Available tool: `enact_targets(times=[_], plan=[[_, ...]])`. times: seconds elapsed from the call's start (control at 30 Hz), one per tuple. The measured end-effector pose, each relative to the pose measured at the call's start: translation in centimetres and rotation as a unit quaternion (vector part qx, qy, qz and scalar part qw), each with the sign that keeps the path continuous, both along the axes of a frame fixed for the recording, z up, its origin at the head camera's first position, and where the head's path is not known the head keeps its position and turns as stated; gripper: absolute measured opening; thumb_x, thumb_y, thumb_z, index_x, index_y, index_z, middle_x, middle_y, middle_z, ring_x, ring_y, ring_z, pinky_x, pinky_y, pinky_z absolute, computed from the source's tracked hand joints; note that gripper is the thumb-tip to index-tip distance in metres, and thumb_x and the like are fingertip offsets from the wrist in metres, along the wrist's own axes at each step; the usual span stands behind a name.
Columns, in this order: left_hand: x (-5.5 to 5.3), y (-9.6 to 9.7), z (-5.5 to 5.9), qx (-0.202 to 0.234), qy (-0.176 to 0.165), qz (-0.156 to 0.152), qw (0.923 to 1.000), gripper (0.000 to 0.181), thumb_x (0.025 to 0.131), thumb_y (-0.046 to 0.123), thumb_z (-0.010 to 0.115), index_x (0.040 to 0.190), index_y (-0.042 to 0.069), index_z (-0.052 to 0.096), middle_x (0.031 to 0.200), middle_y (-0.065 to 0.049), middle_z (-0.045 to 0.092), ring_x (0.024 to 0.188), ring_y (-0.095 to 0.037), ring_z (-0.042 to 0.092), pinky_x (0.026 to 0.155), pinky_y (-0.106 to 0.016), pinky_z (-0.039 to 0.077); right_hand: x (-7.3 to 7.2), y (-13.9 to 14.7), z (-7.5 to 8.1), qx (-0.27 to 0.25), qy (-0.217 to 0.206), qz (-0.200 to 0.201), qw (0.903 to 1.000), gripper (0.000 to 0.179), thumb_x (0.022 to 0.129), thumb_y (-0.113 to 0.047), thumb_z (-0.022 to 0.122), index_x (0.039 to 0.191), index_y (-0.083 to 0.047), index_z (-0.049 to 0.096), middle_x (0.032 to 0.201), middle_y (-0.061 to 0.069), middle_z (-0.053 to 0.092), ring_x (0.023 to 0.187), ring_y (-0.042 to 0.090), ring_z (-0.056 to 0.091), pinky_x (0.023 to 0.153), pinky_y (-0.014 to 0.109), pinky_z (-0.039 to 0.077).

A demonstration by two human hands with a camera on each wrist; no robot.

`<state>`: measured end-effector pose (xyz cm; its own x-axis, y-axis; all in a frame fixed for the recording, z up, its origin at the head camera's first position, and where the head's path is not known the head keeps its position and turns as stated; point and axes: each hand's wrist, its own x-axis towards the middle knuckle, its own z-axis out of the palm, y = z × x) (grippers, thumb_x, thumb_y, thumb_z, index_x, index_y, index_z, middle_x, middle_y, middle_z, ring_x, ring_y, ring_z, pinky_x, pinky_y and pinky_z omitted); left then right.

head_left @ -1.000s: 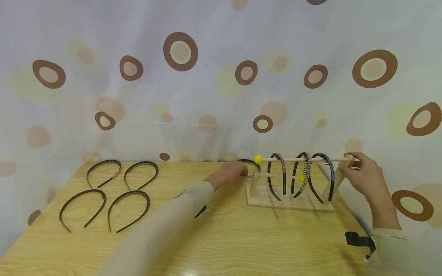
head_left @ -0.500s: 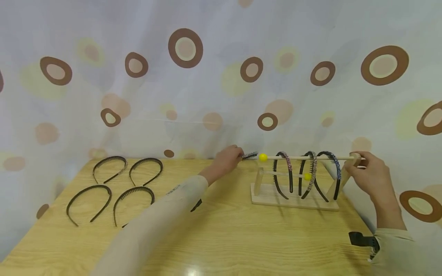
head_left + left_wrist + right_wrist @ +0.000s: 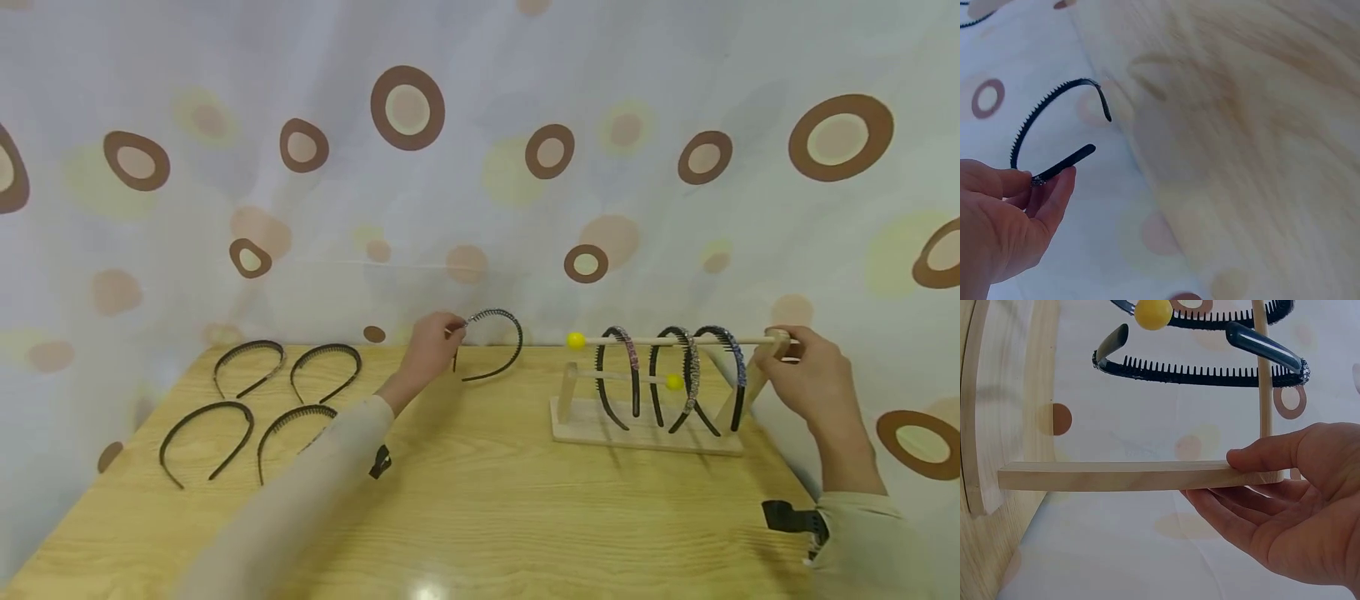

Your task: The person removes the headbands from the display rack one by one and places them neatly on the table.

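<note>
a headband [image 3: 1074, 160] is held up near the table's [image 3: 525, 517] far edge, pinched in the left hand [image 3: 429, 348]. the right hand [image 3: 816, 379] grips the rack's [image 3: 652, 437] taller post [image 3: 1116, 477] near its top; three headbands [image 3: 694, 383] hang on its rod [image 3: 757, 340]. four headbands [image 3: 234, 451] lie at the table's left.

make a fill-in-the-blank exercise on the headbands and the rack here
The right hand grips the wooden rack while the ____ hand holds a headband.
On the rack hang ____ glittery headbands.
The upper rod ends in a ____ ball.
Lying on the table are ____ other headbands.

Missing words: left; three; yellow; four
</note>
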<state>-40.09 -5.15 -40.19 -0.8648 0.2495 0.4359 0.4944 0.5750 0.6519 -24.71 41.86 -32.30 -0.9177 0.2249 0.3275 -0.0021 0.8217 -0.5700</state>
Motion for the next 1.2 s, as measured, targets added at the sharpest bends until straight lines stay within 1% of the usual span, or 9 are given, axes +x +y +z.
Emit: enact_targets(times=[0.13, 0.27, 0.37, 0.5, 0.63, 0.77, 0.9, 1.07, 1.2], plan=[[0.4, -3.6, -0.8, 0.025, -0.059, 0.036, 0.9973, 0.026, 0.103, 0.010, 0.060, 0.123, -0.006, 0.068, 0.113, -0.018, 0.069, 0.097, -0.030, 0.069, 0.078, -0.038, 0.059, 0.1, -0.3, 0.3, 0.000, -0.006, -0.007, 1.0000, 0.053, 0.103, -0.017, 0.053, 0.146, 0.011, 0.042, 0.130, 0.044, 0.049, 0.114, 0.061, 0.048, 0.058, 0.029, 0.048], [0.5, -6.8, -1.6, 0.068, -0.142, 0.063, 0.9855, 0.030, 0.105, 0.009, 0.057, 0.128, -0.010, 0.064, 0.119, -0.023, 0.065, 0.096, -0.032, 0.069, 0.073, -0.034, 0.060, 0.2, -0.4, 0.3, -0.002, -0.011, -0.009, 0.9999, 0.054, 0.103, -0.018, 0.053, 0.146, 0.012, 0.041, 0.130, 0.044, 0.049, 0.112, 0.061, 0.048, 0.058, 0.030, 0.048], [0.5, -8.9, -2.2, 0.074, -0.173, 0.082, 0.9787, 0.032, 0.105, 0.007, 0.054, 0.130, -0.012, 0.062, 0.126, -0.027, 0.062, 0.095, -0.032, 0.069, 0.071, -0.033, 0.060, 0.3, -0.3, 0.3, -0.005, -0.014, -0.006, 0.9999, 0.054, 0.104, -0.019, 0.052, 0.147, 0.011, 0.040, 0.131, 0.044, 0.049, 0.112, 0.061, 0.047, 0.058, 0.031, 0.048], [0.4, -11.1, -2.9, 0.032, -0.180, 0.109, 0.9770, 0.029, 0.105, 0.008, 0.051, 0.112, -0.013, 0.070, 0.096, -0.022, 0.071, 0.065, -0.021, 0.065, 0.056, -0.027, 0.052, 0.4, -0.2, 0.2, -0.004, -0.017, -0.003, 0.9998, 0.055, 0.104, -0.020, 0.052, 0.148, 0.012, 0.039, 0.132, 0.044, 0.048, 0.113, 0.062, 0.046, 0.058, 0.032, 0.048], [0.5, -12.7, -3.2, -0.021, -0.199, 0.138, 0.9701, 0.029, 0.103, 0.010, 0.053, 0.101, -0.013, 0.071, 0.061, -0.007, 0.060, 0.049, -0.012, 0.048, 0.049, -0.025, 0.040, 0.4, -0.2, 0.3, 0.003, -0.011, 0.002, 0.9999, 0.054, 0.103, -0.018, 0.052, 0.146, 0.012, 0.041, 0.130, 0.045, 0.048, 0.111, 0.062, 0.046, 0.057, 0.032, 0.048], [0.8, -13.5, -3.0, -0.056, -0.214, 0.157, 0.9625, 0.027, 0.100, 0.009, 0.057, 0.082, -0.008, 0.070, 0.056, -0.003, 0.056, 0.045, -0.010, 0.044, 0.044, -0.023, 0.036, 0.4, -0.2, 0.3, 0.003, -0.012, 0.004, 0.9999, 0.054, 0.103, -0.018, 0.052, 0.146, 0.013, 0.040, 0.130, 0.045, 0.048, 0.111, 0.063, 0.047, 0.059, 0.036, 0.051], [0.9, -13.8, -2.8, -0.079, -0.223, 0.174, 0.9559, 0.047, 0.097, 0.007, 0.058, 0.051, 0.011, 0.048, 0.046, 0.001, 0.040, 0.040, -0.010, 0.029, 0.040, -0.024, 0.027, 0.6, -0.3, 0.3, -0.007, -0.020, 0.001, 0.9998, 0.057, 0.104, -0.019, 0.052, 0.148, 0.013, 0.036, 0.133, 0.045, 0.046, 0.114, 0.063, 0.045, 0.068, 0.052, 0.054], [1.1, -14.0, -2.5, -0.082, -0.208, 0.176, 0.9586, 0.044, 0.094, 0.004, 0.054, 0.052, 0.012, 0.047, 0.047, 0.002, 0.036, 0.041, -0.011, 0.026, 0.041, -0.025, 0.025, 0.6, -0.4, 0.3, -0.006, -0.013, 0.000, 0.9999, 0.056, 0.103, -0.018, 0.052, 0.148, 0.013, 0.037, 0.132, 0.045, 0.046, 0.114, 0.064, 0.044, 0.072, 0.058, 0.053], [1.5, -13.7, -2.3, -0.075, -0.189, 0.170, 0.9643, 0.025, 0.099, 0.012, 0.056, 0.086, -0.001, 0.072, 0.073, -0.007, 0.063, 0.055, -0.015, 0.048, 0.050, -0.028, 0.042, 0.5, -0.4, 0.4, -0.006, -0.011, -0.001, 0.9999, 0.055, 0.103, -0.017, 0.053, 0.147, 0.013, 0.039, 0.131, 0.045, 0.048, 0.112, 0.062, 0.048, 0.063, 0.043, 0.053]])
